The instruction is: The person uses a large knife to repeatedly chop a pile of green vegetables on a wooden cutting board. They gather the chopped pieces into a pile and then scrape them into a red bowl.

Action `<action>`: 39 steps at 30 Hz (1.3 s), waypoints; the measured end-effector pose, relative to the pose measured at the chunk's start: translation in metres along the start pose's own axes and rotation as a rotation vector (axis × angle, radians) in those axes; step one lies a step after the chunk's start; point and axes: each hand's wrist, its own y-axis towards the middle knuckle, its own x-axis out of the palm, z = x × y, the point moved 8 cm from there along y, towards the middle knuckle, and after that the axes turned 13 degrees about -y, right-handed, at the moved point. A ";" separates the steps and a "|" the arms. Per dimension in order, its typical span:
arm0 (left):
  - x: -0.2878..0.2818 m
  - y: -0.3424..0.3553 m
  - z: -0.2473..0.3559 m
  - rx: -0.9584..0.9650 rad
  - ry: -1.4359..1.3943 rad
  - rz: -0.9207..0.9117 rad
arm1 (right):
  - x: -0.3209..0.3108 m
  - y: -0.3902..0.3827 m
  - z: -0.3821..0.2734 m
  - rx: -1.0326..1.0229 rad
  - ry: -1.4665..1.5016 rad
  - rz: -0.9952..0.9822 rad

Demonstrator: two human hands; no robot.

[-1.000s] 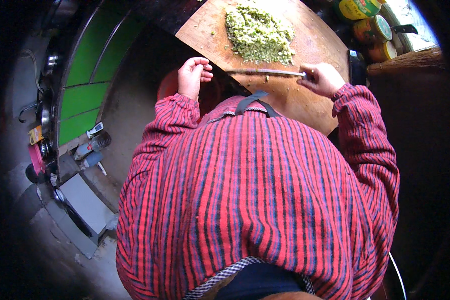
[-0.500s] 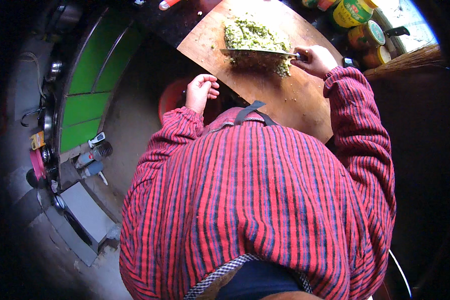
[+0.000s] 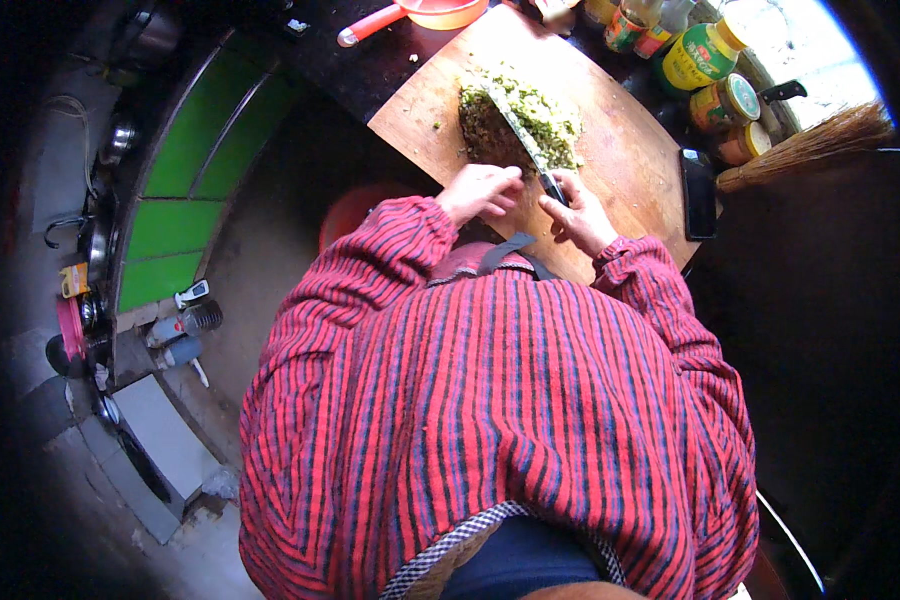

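Observation:
My right hand (image 3: 575, 210) grips the dark handle of a long knife (image 3: 513, 125), its blade angled away to the upper left over a mound of finely chopped pale-green vegetable (image 3: 543, 110). Beside the handle, my left hand (image 3: 480, 192) is empty, its fingers loosely bent and apart near the front of the mound; whether it touches the board is unclear. The mound lies on a large wooden board (image 3: 620, 130), with small green bits scattered around it.
At the back are a red long-handled plastic vessel (image 3: 440, 12) and several jars and bottles (image 3: 698, 58). A black phone-like object (image 3: 698, 195) and straw brush (image 3: 810, 145) lie right. A red basin (image 3: 345, 210) is below the board; green panels (image 3: 175, 225) stand left.
The knife has turned from crosswise to pointing away diagonally. My right hand has moved down and leftward, and my left hand rightward, so the two now sit close together.

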 end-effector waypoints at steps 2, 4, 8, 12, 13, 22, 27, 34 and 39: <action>0.020 0.009 -0.006 -0.126 0.035 -0.087 | 0.007 -0.004 0.007 0.088 0.044 -0.017; 0.034 0.016 -0.020 -0.155 -0.004 -0.157 | 0.010 -0.004 0.020 0.144 0.017 0.028; 0.055 0.013 -0.033 -0.186 -0.189 -0.252 | 0.007 0.001 0.022 0.064 -0.068 0.173; 0.061 0.006 -0.023 -0.249 -0.288 -0.238 | 0.022 -0.003 0.001 0.034 0.160 0.185; 0.069 -0.008 0.000 -0.144 -0.309 -0.283 | 0.024 -0.005 -0.004 0.019 0.152 0.198; 0.055 0.029 -0.019 -0.010 -0.264 -0.074 | 0.038 0.028 0.035 0.007 0.269 0.339; 0.046 0.030 -0.006 0.298 0.017 0.097 | 0.030 0.017 0.013 -0.009 0.257 0.264; 0.053 0.013 0.013 0.377 0.008 0.038 | 0.031 0.022 0.013 -0.125 0.248 0.263; 0.039 0.049 -0.040 0.188 -0.099 -0.007 | 0.049 0.028 0.044 0.005 0.334 0.202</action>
